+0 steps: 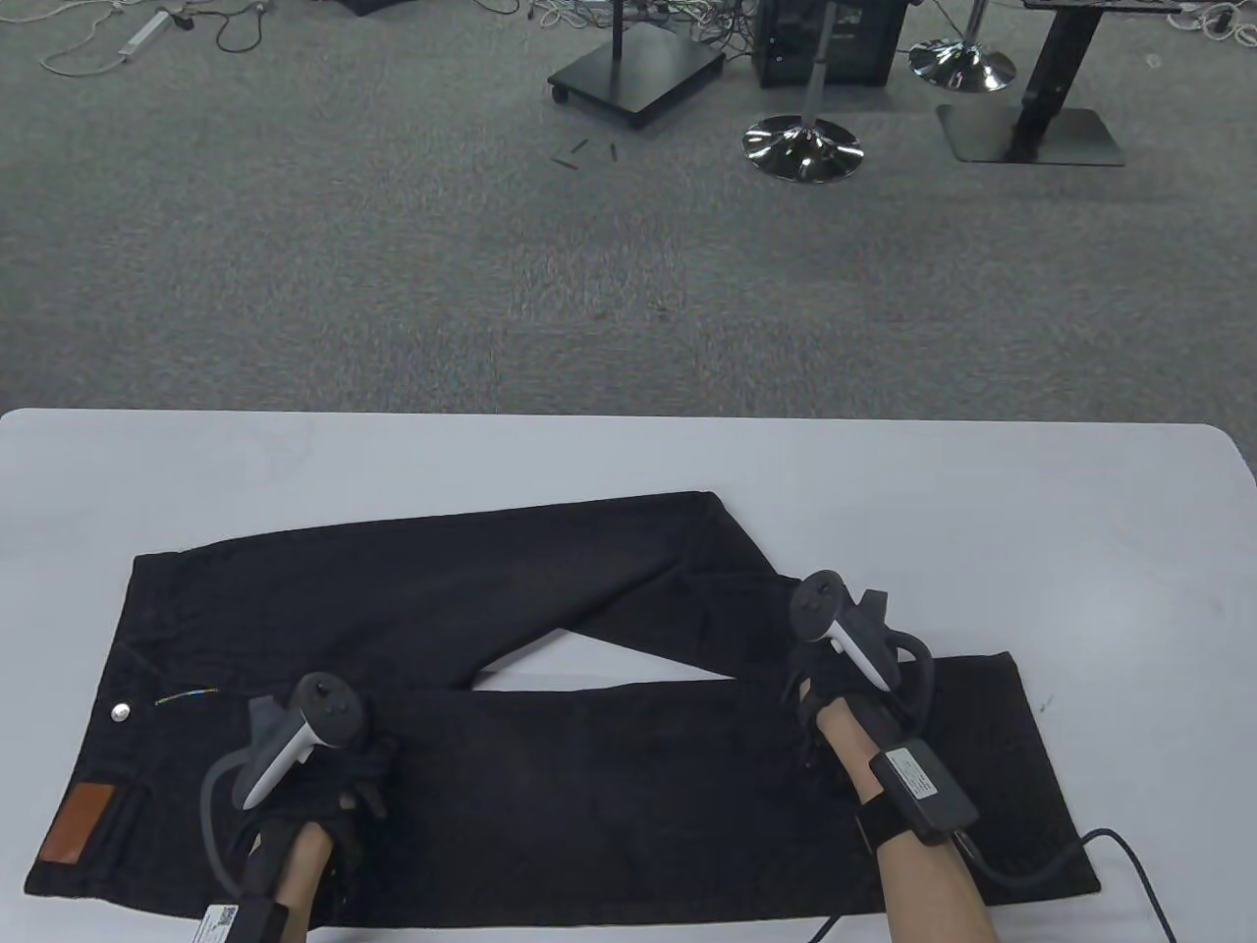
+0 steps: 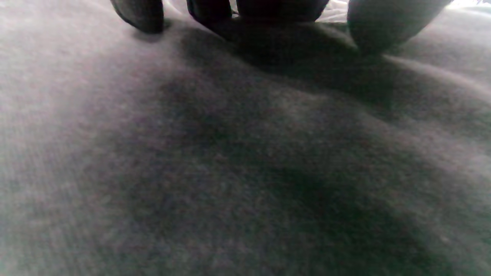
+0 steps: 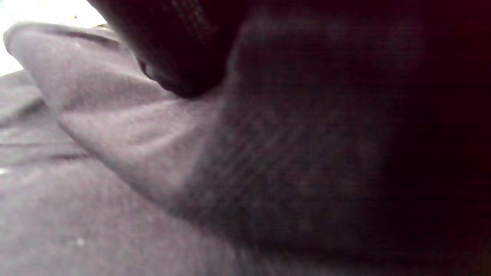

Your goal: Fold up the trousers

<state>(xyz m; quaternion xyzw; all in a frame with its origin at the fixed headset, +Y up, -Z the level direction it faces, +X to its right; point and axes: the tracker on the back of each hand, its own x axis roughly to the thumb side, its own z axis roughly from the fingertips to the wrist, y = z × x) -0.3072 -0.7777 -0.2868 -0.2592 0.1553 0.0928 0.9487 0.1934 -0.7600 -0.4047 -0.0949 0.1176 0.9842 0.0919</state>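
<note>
Black trousers (image 1: 550, 747) lie flat on the white table (image 1: 982, 511), waistband at the left end, near the table's front edge. One leg runs straight along the front toward the right, its hem at the far right; the other leg angles away to the back, then doubles back on itself and crosses down onto the front leg, leaving a small triangle of bare table showing between them. A metal button (image 1: 122, 711) and a brown leather patch (image 1: 81, 823) sit at the waistband end. Left hand (image 1: 329, 776) rests on the cloth near the crotch, just right of the button; the left wrist view shows fingertips (image 2: 142, 15) set down on the fabric, slightly apart from one another, pressing rather than gripping. Right hand (image 1: 835, 688) sits where the folded-back leg meets the front leg; in the right wrist view a dark finger (image 3: 180, 57) bears against a raised fold of cloth, but whether the fingers pinch that fold or only press on it cannot be told, as the rest is in shadow. A grey cable (image 1: 1129, 864) trails from the right wrist off the front edge. Beyond the table, grey carpet (image 1: 393, 275) with stand bases (image 1: 803, 147) and loose cords.
</note>
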